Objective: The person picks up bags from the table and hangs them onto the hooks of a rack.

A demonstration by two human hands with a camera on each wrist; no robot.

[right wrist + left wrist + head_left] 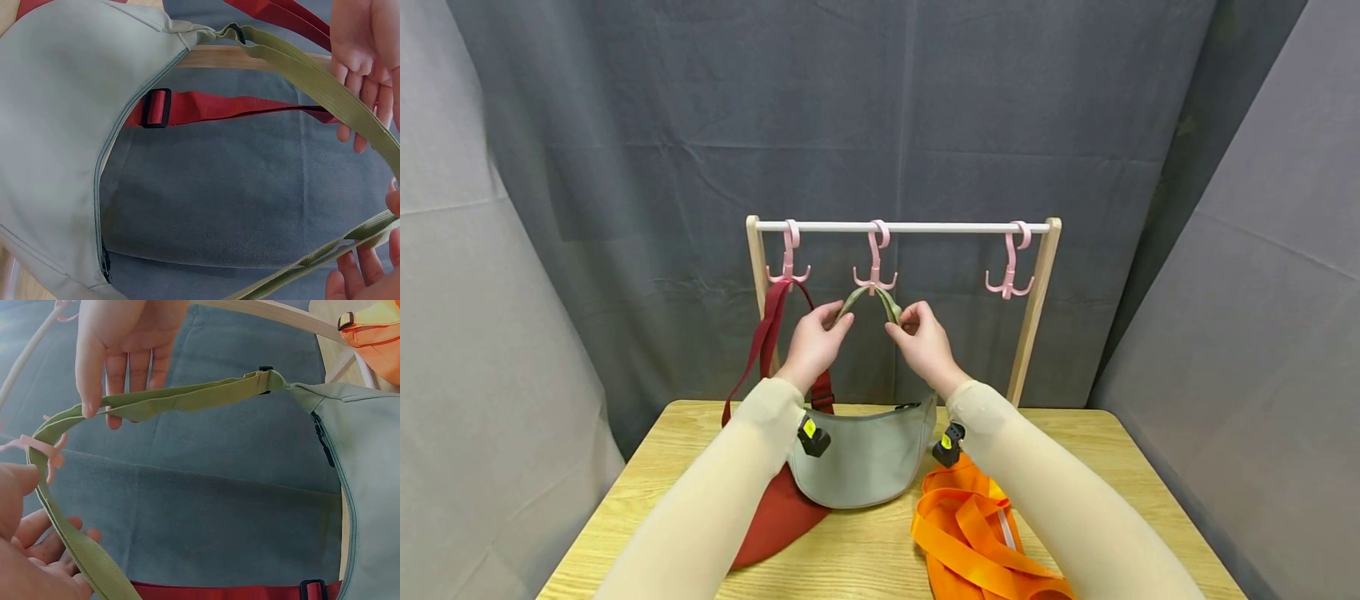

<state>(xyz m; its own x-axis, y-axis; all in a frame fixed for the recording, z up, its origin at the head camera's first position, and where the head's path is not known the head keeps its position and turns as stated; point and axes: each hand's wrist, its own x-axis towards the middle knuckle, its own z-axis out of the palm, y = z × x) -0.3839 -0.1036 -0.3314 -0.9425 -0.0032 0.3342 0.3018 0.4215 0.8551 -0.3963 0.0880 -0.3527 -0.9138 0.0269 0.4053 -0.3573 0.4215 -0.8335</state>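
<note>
Okay, grey-green bag [859,462] hangs by its olive strap [206,397] from the middle pink hook [875,262] of the rack [1033,325], body near the far edge of the worktop [865,558], roughly midway between the far corners; can't tell if its underside touches the wood. Left hand [815,342] and right hand [925,346] each have fingers pinched on the strap, one either side of the hook, webbing spread into an arch. Handling: bag looks light, probably nearly empty; smooth shell, maybe slightly slick, soft but firm enough to keep its curve. Strap seems thin, floppy, ribbed, so decent grip, though likely to twist, since its layers part in places. Nothing fragile, just go easy on the zip [347,494] and black buckle [265,370]. Best hold is where the hands are: plain webbing just below the hook, both sides, keeping the loop wide; one-sided pull would probably tilt or swing the body. Don't lift by the shell, could slide. Red strap [765,335] hangs just beside the left hand, possible snag. Orange bag [966,533] lies toward the near edge, right of middle, out of the way.
</note>
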